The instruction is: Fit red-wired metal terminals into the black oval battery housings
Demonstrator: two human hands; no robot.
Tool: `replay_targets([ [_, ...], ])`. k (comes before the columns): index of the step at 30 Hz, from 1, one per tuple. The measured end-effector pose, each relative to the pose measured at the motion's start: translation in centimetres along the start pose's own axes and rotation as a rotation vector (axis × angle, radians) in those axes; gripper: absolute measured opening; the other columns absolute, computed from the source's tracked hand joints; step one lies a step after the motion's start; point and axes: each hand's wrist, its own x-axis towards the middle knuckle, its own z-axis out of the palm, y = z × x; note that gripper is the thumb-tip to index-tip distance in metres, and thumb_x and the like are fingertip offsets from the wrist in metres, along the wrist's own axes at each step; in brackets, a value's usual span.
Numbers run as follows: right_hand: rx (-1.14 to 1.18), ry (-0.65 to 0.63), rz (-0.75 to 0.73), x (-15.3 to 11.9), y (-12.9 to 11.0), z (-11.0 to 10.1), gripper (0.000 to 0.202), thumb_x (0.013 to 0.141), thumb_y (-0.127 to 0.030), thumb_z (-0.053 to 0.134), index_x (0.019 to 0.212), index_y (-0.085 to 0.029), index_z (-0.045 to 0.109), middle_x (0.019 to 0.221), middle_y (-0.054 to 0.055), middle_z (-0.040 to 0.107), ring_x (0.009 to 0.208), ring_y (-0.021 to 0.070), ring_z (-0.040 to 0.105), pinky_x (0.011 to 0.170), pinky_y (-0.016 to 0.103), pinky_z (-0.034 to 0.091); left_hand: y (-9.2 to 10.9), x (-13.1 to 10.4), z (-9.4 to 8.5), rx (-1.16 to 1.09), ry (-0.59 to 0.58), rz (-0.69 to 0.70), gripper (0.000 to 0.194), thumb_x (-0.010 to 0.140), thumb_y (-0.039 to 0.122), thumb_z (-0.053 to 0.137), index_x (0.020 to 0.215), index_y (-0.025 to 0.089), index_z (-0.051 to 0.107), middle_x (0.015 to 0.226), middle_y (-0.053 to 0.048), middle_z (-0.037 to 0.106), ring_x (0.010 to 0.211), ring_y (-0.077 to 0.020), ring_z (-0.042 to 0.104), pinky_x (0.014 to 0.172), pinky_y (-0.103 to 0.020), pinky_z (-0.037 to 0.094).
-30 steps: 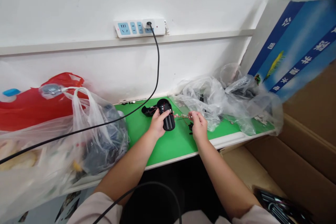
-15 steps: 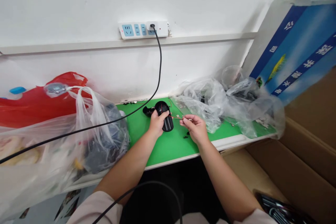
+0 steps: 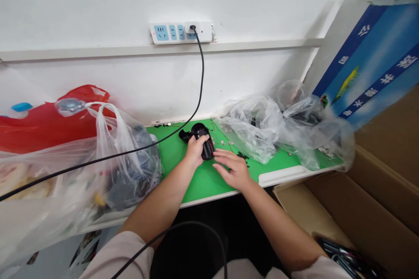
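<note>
My left hand (image 3: pixel 194 152) is closed around a black plastic housing (image 3: pixel 207 152) with a rounded top end, its thumb lying across the front. A thin red wire (image 3: pixel 211 143) runs along the housing's right side. Just right of it, my right hand (image 3: pixel 235 171) hangs over the green mat with its fingers apart and nothing visible in it. Its fingertips are close to the housing's lower edge; whether they touch it I cannot tell. Behind that hand lie small black parts (image 3: pixel 242 156) and tiny metal pieces (image 3: pixel 222 143).
A green mat (image 3: pixel 203 187) covers the narrow bench. Full plastic bags (image 3: pixel 131 174) crowd the left, and crumpled clear bags (image 3: pixel 258 126) lie at right. A black cable (image 3: pixel 200 91) drops from the power strip (image 3: pixel 180 32) across the bench. Cardboard boxes (image 3: pixel 366 200) stand right.
My right hand has let go of the red wire, opened, and moved slightly left and down. The wire now lies against the housing. My left hand still grips the housing.
</note>
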Motion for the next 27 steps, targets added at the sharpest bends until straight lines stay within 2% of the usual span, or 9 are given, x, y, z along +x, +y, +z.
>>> replay_targets([
  [3,-0.078,-0.069,-0.048,-1.9,-1.2,-1.5,0.044,0.08,-0.016,0.065,0.123,-0.021,0.058,0.133,0.013,0.053,0.125,0.0277,0.05,0.102,0.049,0.044,0.3,-0.3,-0.2,-0.006,-0.061,-0.025,0.045,0.06,0.03,0.072,0.095,0.013,0.05,0.075,-0.005,0.063,0.059,-0.0156,0.062,0.056,-0.028,0.05],
  [6,-0.191,0.069,0.103,-3.7,-1.3,-3.4,0.043,0.086,-0.012,0.052,0.128,-0.021,0.052,0.124,0.015,0.054,0.115,0.024,0.054,0.095,0.045,0.048,0.6,-0.7,-0.2,-0.007,-0.186,-0.084,0.048,0.06,0.029,0.072,0.098,0.016,0.046,0.076,-0.004,0.063,0.057,-0.0156,0.061,0.053,-0.026,0.049],
  [7,-0.243,0.071,0.151,-4.1,-1.0,-3.9,0.04,0.088,-0.011,0.048,0.126,-0.02,0.053,0.119,0.014,0.055,0.111,0.0231,0.055,0.093,0.043,0.048,0.7,-0.9,-0.3,-0.012,-0.229,-0.107,0.049,0.06,0.029,0.072,0.099,0.017,0.044,0.076,-0.004,0.063,0.055,-0.0155,0.06,0.051,-0.026,0.048],
  [10,-0.417,-0.143,0.199,-4.7,-0.3,-4.7,0.033,0.088,-0.016,0.049,0.12,-0.018,0.057,0.112,0.015,0.053,0.106,0.0244,0.054,0.089,0.041,0.049,1.0,-1.4,-0.3,-0.036,-0.319,-0.161,0.052,0.061,0.03,0.07,0.104,0.019,0.043,0.074,-0.002,0.062,0.052,-0.0144,0.058,0.046,-0.023,0.046],
  [12,-0.521,-0.293,0.203,-4.6,-0.1,-4.7,0.034,0.088,-0.02,0.05,0.121,-0.016,0.057,0.11,0.015,0.052,0.104,0.0258,0.052,0.087,0.042,0.05,1.1,-1.6,-0.4,-0.047,-0.362,-0.196,0.056,0.062,0.03,0.07,0.109,0.019,0.043,0.073,-0.001,0.06,0.051,-0.0133,0.057,0.044,-0.022,0.045],
  [15,-0.623,-0.372,0.232,-4.1,-0.4,-4.1,0.035,0.089,-0.022,0.048,0.122,-0.015,0.057,0.107,0.015,0.052,0.1,0.0255,0.051,0.084,0.041,0.049,1.3,-1.8,-0.6,-0.064,-0.423,-0.261,0.06,0.063,0.03,0.069,0.116,0.02,0.042,0.074,-0.001,0.059,0.05,-0.0121,0.055,0.042,-0.02,0.044],
  [19,-0.665,-0.392,0.264,-3.7,-0.6,-3.5,0.032,0.091,-0.022,0.046,0.118,-0.015,0.061,0.1,0.013,0.052,0.094,0.0233,0.05,0.082,0.037,0.047,1.4,-2.1,-0.5,-0.093,-0.48,-0.308,0.067,0.066,0.031,0.068,0.126,0.025,0.039,0.076,-0.001,0.059,0.053,-0.0113,0.056,0.043,-0.019,0.044],
  [22,-0.655,-0.378,0.284,-3.7,-0.4,-3.2,0.025,0.09,-0.02,0.047,0.106,-0.016,0.066,0.093,0.011,0.052,0.09,0.0214,0.051,0.079,0.034,0.046,1.4,-2.3,-0.4,-0.086,-0.509,-0.325,0.073,0.067,0.032,0.067,0.133,0.029,0.035,0.077,0.0,0.058,0.053,-0.011,0.055,0.043,-0.019,0.043],
  [27,-0.631,-0.35,0.303,-3.9,-0.1,-2.6,0.023,0.091,-0.018,0.046,0.091,-0.017,0.069,0.088,0.009,0.052,0.084,0.0194,0.051,0.075,0.031,0.044,1.3,-2.5,-0.2,-0.068,-0.479,-0.312,0.075,0.063,0.032,0.069,0.13,0.026,0.036,0.072,0.001,0.058,0.05,-0.0097,0.053,0.041,-0.018,0.041],
])
